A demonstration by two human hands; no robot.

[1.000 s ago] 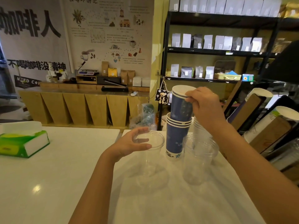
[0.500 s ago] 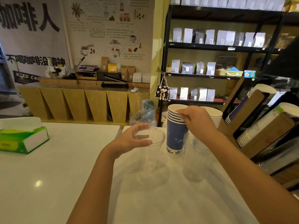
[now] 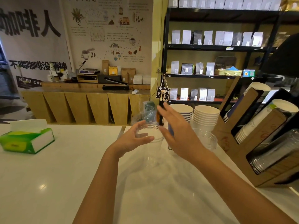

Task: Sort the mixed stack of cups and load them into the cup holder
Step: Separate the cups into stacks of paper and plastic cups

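My left hand (image 3: pixel 134 140) grips the rim of a clear plastic cup (image 3: pixel 152 147) standing on the white table (image 3: pixel 64 175). My right hand (image 3: pixel 176 135) hovers open just right of that cup, fingers spread, holding nothing. Behind it stands a stack of blue paper cups (image 3: pixel 184 113), partly hidden by the hand. A stack of white paper cups (image 3: pixel 206 118) is beside it, and a stack of clear cups (image 3: pixel 206 139) sits in front. The wooden cup holder (image 3: pixel 239 143) at the right has slanted slots filled with blue, white and clear cups.
A green tissue box (image 3: pixel 27 140) lies at the table's left. A black shelf rack (image 3: pixel 210 47) with coffee bags stands behind the table. A wooden counter (image 3: pixel 84 105) runs along the back wall.
My right hand lowered a blue cup onto the blue stack, let go, and moved left toward the clear cup. The left hand stayed on the clear cup.
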